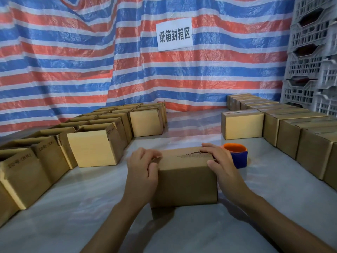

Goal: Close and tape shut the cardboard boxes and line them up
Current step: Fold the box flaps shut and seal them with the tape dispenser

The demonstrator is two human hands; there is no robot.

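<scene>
On the table (pixel 91 225), left hand (pixel 144 167) and right hand (pixel 218 162) grip the cardboard box (pixel 186 183) — 1 at each end.

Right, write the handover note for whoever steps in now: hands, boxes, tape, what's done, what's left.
Hands: the left hand grips the left end of the centre box; the right hand grips its right top corner.
Box: flaps are down; I cannot tell whether the seam is taped.
Tape: the tape dispenser stands just behind the box's right end.
Done: closed boxes lined up on the right.
Left: open boxes in rows on the left; finish this one and add it to the line.
</scene>
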